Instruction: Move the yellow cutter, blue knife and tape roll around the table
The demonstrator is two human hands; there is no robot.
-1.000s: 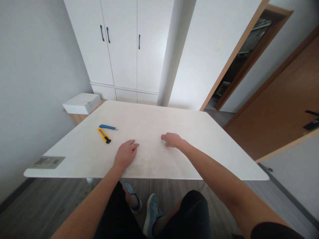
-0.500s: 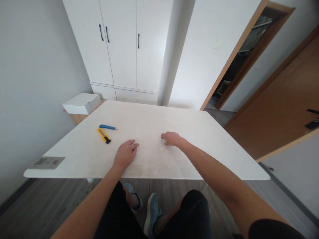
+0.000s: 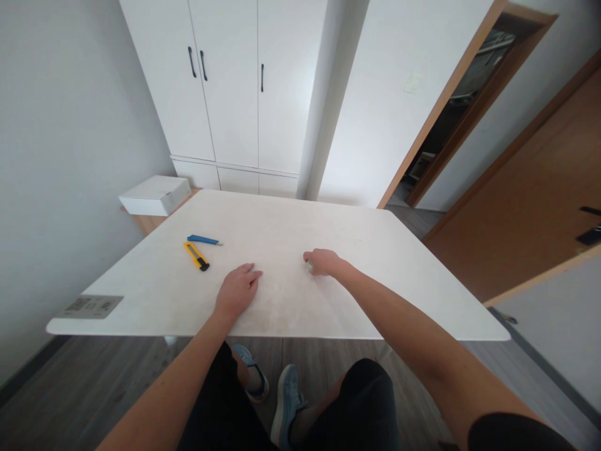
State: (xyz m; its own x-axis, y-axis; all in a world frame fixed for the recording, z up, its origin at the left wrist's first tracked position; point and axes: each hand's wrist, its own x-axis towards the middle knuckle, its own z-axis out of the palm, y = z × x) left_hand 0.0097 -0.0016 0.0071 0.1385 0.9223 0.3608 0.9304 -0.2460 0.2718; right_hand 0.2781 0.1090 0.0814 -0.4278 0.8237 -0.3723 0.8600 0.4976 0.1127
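My left hand (image 3: 237,289) lies flat on the white table (image 3: 291,219) with its fingers stretched out and holds nothing. My right hand (image 3: 323,262) rests on the table a little to the right, fingers curled round a small shiny clear thing (image 3: 309,267) that I cannot make out. A yellow utility knife (image 3: 196,256) and a blue utility knife (image 3: 204,240) lie side by side on the table, to the left of my left hand and apart from it.
A grey printed label (image 3: 92,305) is stuck near the table's front left corner. A white box (image 3: 154,195) sits on a low wooden stand behind the table's left side. White cupboards (image 3: 235,88) stand at the back and an open wooden door (image 3: 530,188) at the right.
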